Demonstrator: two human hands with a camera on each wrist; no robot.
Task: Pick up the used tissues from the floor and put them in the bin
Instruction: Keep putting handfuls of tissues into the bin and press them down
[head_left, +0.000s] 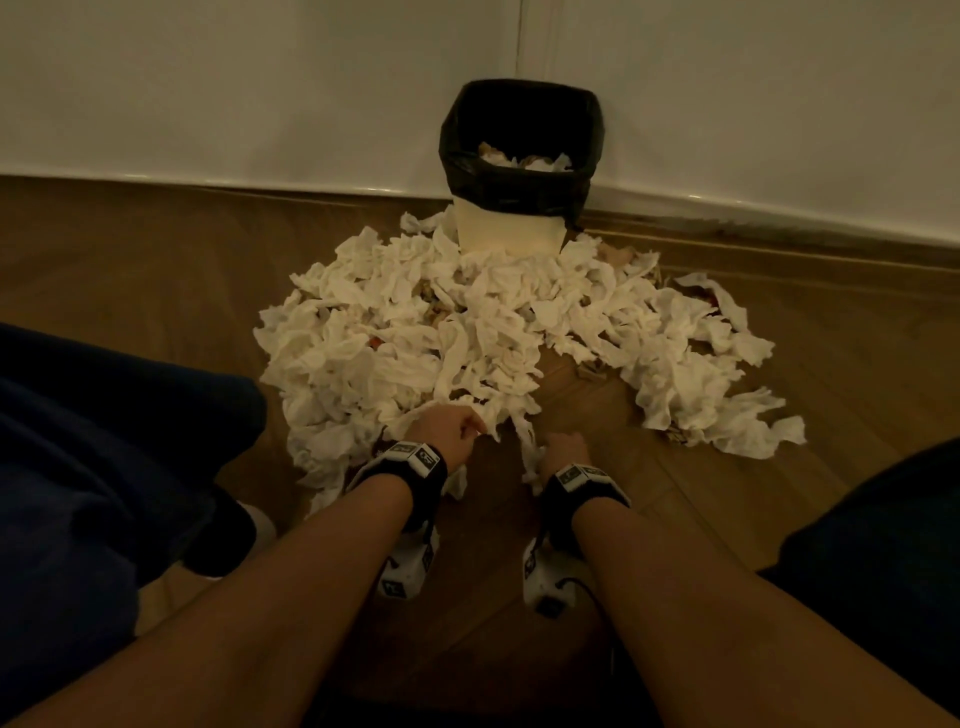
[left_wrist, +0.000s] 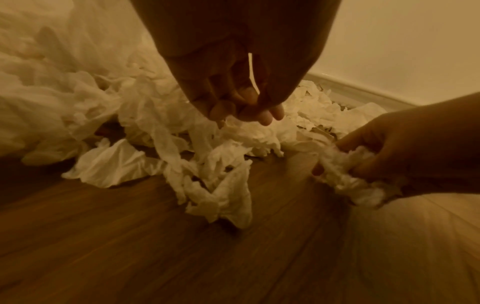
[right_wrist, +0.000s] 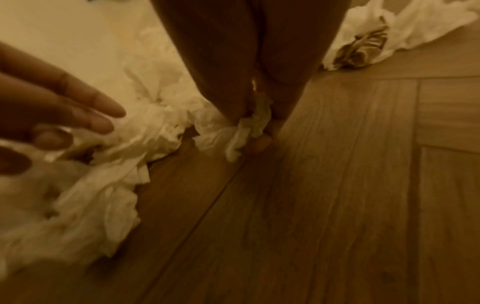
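On the wooden floor (head_left: 156, 270) before the bin (head_left: 511, 228): large pile of tissues (head_left: 467, 332), mostly uncollected. Bin holds a few crumpled ones; bulk of the job remains. Right hand (head_left: 563, 449) grips a twisted wad (left_wrist: 345, 174). Left hand (head_left: 447, 426): fingertips gathered at the pile's near edge; hold or mere touch, cannot tell. Tissue thin, soft, wrinkled; some pieces stained brown. Black liner (head_left: 519, 187) glossy, folded over the rim.

Left hand (left_wrist: 233, 82) pinching tissue strands (left_wrist: 207, 164) above wooden floor (left_wrist: 130, 257); right hand (left_wrist: 405, 148) around a wad (left_wrist: 348, 176).
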